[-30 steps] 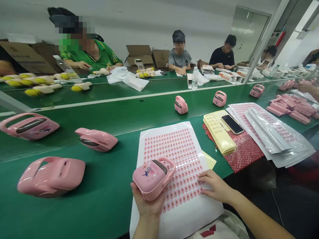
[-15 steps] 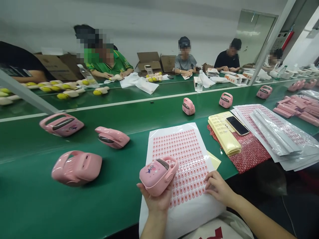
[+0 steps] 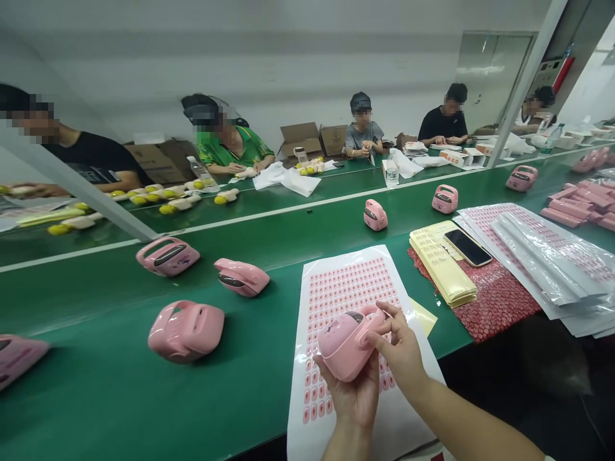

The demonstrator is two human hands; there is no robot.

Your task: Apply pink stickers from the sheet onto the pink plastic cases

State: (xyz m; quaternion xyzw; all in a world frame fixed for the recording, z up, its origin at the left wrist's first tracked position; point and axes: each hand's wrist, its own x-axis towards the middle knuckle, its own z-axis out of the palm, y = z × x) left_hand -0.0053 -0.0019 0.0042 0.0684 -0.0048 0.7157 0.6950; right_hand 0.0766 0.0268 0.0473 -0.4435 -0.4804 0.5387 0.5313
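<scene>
A pink handled plastic gadget [image 3: 346, 342], rounded with a dark window and a small printed picture, rests tilted in my left hand [image 3: 354, 390], whose fingers cup it from below. My right hand [image 3: 401, 349] is at the gadget's right side, its index finger over the handle and its thumb against the handle's side. Whether a sticker is under those fingertips is hidden. Beneath both hands lies a white sheet [image 3: 353, 275] with rows of small pink oval stickers, each with a red mark.
Similar pink gadgets [image 3: 187, 330] stand on the green table [image 3: 115, 397] to the left and along the belt. On the right are yellow backing sheets [image 3: 439, 266], a phone [image 3: 467, 248], red bubble wrap [image 3: 500, 307] and plastic-wrapped sheets [image 3: 538, 256]. Several people work across the belt.
My right hand has moved from the sticker sheet's right edge up and left onto the gadget's handle. The view has turned left, and another pink gadget shows at the left edge.
</scene>
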